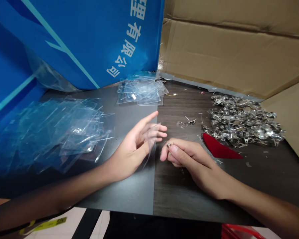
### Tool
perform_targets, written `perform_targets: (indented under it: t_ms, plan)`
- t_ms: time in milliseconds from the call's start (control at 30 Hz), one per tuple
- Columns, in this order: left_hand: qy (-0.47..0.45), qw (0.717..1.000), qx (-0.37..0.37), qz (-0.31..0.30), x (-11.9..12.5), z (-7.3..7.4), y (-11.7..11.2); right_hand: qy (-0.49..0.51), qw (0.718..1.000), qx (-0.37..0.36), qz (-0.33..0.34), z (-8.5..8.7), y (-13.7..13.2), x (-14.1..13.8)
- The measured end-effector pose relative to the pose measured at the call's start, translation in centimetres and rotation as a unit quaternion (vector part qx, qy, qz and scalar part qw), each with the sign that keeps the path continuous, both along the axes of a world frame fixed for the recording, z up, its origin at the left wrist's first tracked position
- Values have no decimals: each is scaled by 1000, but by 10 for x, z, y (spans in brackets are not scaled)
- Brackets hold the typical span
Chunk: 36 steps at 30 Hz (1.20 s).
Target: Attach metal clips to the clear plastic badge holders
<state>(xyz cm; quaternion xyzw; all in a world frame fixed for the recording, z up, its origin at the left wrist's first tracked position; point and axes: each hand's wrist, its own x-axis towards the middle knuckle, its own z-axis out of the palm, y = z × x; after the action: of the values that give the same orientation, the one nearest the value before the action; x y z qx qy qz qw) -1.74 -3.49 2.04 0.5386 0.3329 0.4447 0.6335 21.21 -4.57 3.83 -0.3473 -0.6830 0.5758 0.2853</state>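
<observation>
My left hand (137,146) is over the middle of the table, its index finger stretched out. A thin clear plastic sleeve (152,141), smeared by motion, is held between its thumb and fingers. Just to the right, my right hand (189,156) is closed in a pinch. A small shiny metal clip (168,145) pokes out between its thumb and index finger; most of it is hidden. The two hands are close but apart.
A wide heap of clear sleeves (64,129) lies at left, a smaller stack (142,88) at the back. Many metal clips (244,121) are piled at right beside a red piece (220,147). Loose clips (190,122) lie mid-table. Blue sheeting (89,39) and cardboard (234,49) wall the back.
</observation>
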Motion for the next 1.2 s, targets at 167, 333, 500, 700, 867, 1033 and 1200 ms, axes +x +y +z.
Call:
perform_targets:
  t_ms: [167, 333, 500, 700, 867, 1033, 1200]
  plan:
    - [52, 998, 8, 35, 3, 7, 1, -4, 998, 32, 47, 5, -1, 0]
    - [59, 997, 4, 51, 6, 9, 2, -16, 997, 43, 67, 5, 1, 0]
    - [76, 996, 10, 54, 7, 12, 0, -27, 997, 18, 65, 1, 2, -2]
    - [86, 995, 26, 49, 6, 12, -1, -55, 998, 22, 23, 2, 3, -5]
    - [94, 994, 49, 7, 0, 5, 0, -63, 995, 16, 70, 10, 0, -3]
    - [48, 997, 32, -55, -7, -1, 4, -66, 994, -4, 86, 11, -2, -2]
    - [82, 993, 45, -70, -7, 5, 3, -50, 995, 4, 83, 12, -3, -2]
